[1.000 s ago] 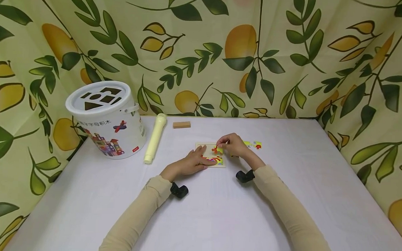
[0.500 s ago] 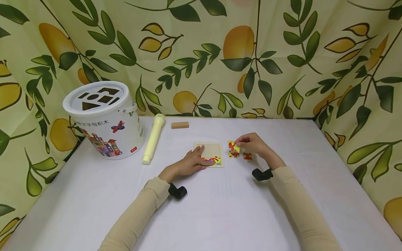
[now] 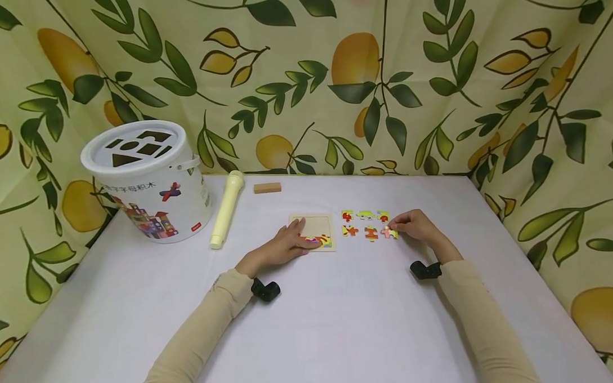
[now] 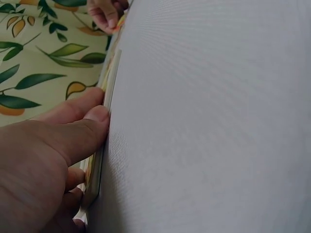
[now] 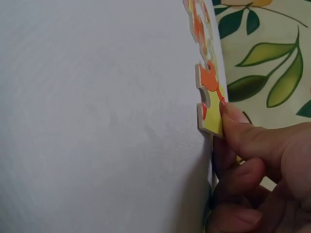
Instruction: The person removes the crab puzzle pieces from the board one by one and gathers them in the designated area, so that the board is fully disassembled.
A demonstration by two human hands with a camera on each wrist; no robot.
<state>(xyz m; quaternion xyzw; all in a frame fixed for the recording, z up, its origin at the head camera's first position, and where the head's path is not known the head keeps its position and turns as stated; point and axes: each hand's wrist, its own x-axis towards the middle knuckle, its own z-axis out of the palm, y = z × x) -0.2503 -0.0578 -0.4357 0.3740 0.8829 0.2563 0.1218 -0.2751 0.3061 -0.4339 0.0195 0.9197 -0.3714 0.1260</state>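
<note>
- On a white-covered table (image 3: 332,327), we see a person's two bare hands at a small wooden jigsaw tray (image 3: 318,223) and its loose pieces.
- The left hand (image 3: 281,246) lies relaxed on the left side of the tray, its thumb against the near edge.
- Inside the tray, a strip of multicoloured fitted pieces (image 3: 326,240) lines the near side, partly under the thumb; bare wood shows beyond.
- Right of the tray, six jigsaw pieces (image 3: 371,232) lie in two rows of three.
- The right hand (image 3: 418,224) pinches the outer edge of the near row's rightmost piece (image 5: 214,116), yellow with orange, between thumb and fingers.
- Farther left we find a white block bucket (image 3: 149,191) with shaped holes in its lid, a pale yellow microphone-shaped tube (image 3: 227,210) beside it, and a wooden block (image 3: 268,188).
- Behind hangs a curtain (image 3: 301,39) printed with leaves and orange fruit.
</note>
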